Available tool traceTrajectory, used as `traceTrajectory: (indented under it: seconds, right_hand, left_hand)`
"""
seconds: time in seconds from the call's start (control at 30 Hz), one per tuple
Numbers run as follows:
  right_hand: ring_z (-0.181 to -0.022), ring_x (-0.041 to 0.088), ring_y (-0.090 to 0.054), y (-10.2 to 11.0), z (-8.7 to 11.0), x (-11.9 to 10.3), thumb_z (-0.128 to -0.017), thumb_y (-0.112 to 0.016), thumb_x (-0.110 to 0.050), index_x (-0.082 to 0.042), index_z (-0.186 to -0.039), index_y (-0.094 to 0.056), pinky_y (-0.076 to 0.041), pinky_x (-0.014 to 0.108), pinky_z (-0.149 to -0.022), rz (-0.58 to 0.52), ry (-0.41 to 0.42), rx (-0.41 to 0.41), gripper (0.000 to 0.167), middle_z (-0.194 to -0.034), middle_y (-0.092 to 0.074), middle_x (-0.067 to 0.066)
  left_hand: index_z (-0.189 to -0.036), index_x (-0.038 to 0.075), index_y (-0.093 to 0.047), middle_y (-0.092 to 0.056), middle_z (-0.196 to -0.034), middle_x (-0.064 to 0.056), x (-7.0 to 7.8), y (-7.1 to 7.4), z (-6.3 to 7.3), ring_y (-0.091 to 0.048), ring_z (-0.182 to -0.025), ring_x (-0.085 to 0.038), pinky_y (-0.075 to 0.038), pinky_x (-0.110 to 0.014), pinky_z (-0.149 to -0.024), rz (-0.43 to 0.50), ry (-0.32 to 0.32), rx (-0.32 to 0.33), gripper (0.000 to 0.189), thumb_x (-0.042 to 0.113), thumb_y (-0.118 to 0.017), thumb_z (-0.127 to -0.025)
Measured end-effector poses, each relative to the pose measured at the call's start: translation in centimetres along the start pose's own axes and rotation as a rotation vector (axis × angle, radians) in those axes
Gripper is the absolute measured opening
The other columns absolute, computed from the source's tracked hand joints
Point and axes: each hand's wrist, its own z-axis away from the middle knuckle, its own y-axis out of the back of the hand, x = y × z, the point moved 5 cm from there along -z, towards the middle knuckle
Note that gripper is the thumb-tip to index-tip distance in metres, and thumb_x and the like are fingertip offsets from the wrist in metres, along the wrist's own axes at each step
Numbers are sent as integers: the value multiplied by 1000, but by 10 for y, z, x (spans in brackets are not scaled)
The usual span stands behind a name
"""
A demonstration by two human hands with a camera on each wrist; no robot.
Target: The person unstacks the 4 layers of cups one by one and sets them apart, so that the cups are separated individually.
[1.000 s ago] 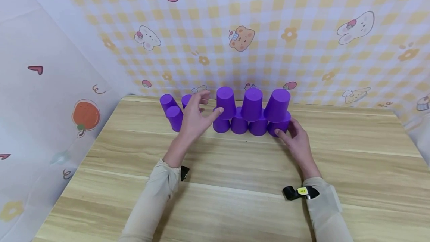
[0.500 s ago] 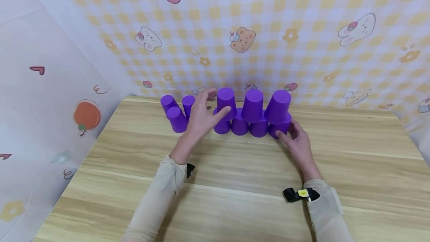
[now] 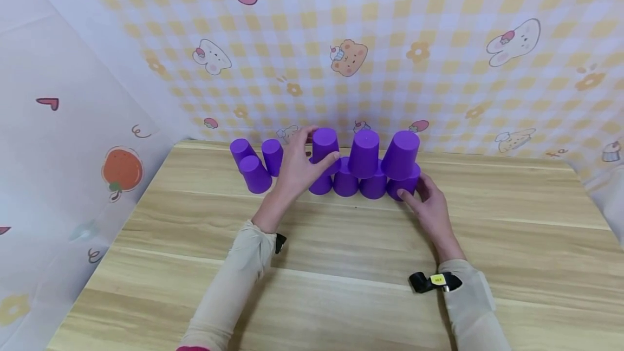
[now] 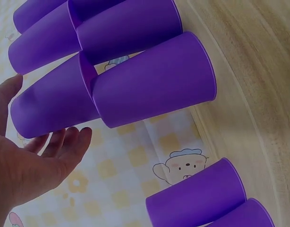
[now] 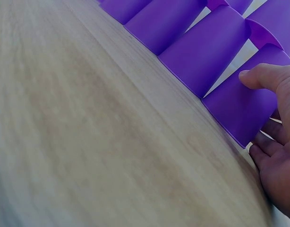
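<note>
Purple plastic cups stand upside down in two tiers. My left hand [image 3: 294,172] is around the upper left cup [image 3: 324,143], thumb across its front and fingers at its far side. The left wrist view shows that cup [image 4: 55,99] between thumb and fingers, its rim on the cup below [image 4: 154,82]. At the other end, my right hand [image 3: 431,211] holds the lower right cup [image 3: 401,184], thumb on its near face. In the right wrist view the same cup [image 5: 244,104] stands on the table, fingers curling behind it. A middle upper cup [image 3: 364,153] and a right upper cup [image 3: 402,154] complete the top tier.
Left of the stack stand three more upside-down purple cups, the nearest one [image 3: 255,175] in front. The wooden table [image 3: 341,302] ends at a checked cloth backdrop [image 3: 273,53] close behind the cups. Black wrist cameras [image 3: 421,282] sit on the sleeves.
My left hand has moved right, bringing its thumb and fingers around the upper left cup. The right hand stays on the lower right cup, and the stack keeps its arrangement.
</note>
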Motion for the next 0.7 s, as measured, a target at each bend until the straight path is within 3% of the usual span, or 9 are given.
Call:
traceTrajectory:
  seconds: [0.37, 0.7]
  right_hand:
    - [-129, 37, -34, -1, 1, -2, -88, -63, -7, 7, -139, -32, -27, 46, -108, -2, 2, -4, 62, -139, -37, 26]
    - [-129, 37, -35, -1, 0, -1, -88, -63, -7, 6, -139, -33, -27, 46, -108, 8, 1, -1, 61, -139, -38, 25]
  left_hand:
    - [-124, 5, -50, -56, -109, -6, 1, -2, -1, -54, -99, -17, -49, -26, -81, -8, -59, 7, 53, 26, -73, -81]
    - [-124, 5, -49, -56, -111, -9, 3, 4, 0, -55, -101, -20, -51, -28, -81, 0, -16, 18, 54, 24, -73, -81]
